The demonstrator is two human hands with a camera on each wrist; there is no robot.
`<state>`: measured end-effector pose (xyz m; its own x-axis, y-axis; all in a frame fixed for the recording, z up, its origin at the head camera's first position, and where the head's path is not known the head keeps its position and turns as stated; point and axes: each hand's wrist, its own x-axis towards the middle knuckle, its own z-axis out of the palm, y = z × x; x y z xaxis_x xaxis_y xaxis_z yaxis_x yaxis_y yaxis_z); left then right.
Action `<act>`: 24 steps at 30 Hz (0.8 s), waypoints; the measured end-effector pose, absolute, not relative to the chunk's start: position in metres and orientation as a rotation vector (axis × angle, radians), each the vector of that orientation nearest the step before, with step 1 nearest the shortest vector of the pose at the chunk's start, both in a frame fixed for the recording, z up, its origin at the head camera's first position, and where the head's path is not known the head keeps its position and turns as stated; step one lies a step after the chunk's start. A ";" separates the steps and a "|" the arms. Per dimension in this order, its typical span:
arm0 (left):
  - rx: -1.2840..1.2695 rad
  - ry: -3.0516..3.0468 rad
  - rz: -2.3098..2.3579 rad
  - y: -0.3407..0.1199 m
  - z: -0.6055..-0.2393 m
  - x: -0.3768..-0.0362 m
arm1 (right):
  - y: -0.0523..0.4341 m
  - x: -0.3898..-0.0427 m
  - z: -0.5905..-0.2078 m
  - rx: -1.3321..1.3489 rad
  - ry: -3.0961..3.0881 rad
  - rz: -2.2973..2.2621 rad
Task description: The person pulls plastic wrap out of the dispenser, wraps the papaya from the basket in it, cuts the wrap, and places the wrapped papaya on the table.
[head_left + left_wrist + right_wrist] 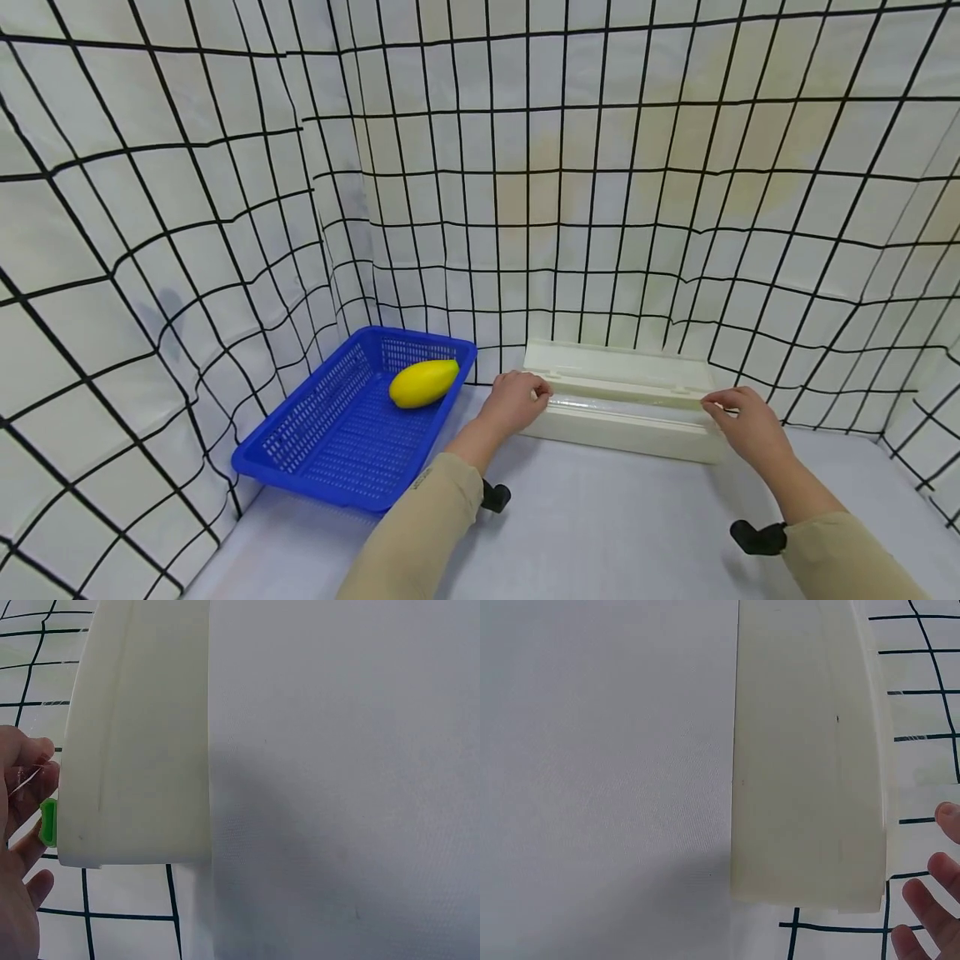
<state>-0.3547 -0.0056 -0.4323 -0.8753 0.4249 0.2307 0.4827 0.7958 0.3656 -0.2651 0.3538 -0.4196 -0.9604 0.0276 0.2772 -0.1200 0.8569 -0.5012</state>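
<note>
A cream-white long plastic dispenser box (622, 404) with a small green tab (48, 823) sits on the pale grey-white counter (600, 533). The perforated plastic basket (337, 425) is bright blue, its smooth oval fruit (423, 382) yellow. White cloth walls (637, 183) carry a black grid; the sleeves (420, 533) are beige.

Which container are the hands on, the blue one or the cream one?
The cream dispenser box by the back wall; both hands are at its ends. The blue basket, left of it, holds only a yellow fruit.

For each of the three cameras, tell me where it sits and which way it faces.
Head: worn on the head, faces forward and down at the cream dispenser box, blue basket and yellow fruit; both forearms show.
Left wrist: looks along the table at the box's end; left hand shows.
Right wrist: the box's other end; right hand fingertips show.
All views share the box.
</note>
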 end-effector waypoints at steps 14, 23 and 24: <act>-0.643 -2.775 -0.679 -0.008 -0.434 -0.359 | 0.363 -0.260 -0.417 0.005 -2.754 0.852; -0.640 -2.729 -0.732 -0.010 -0.429 -0.360 | 0.363 -0.258 -0.413 -0.025 -2.712 0.916; -0.641 -2.726 -0.732 -0.010 -0.429 -0.360 | 0.363 -0.258 -0.412 -0.030 -2.710 0.922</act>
<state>-0.3601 -0.0103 -0.4287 -0.8731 0.3487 0.3407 0.4724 0.7775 0.4151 -0.2582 0.3631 -0.4124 -0.9611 0.1080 0.2543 -0.0696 0.7961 -0.6011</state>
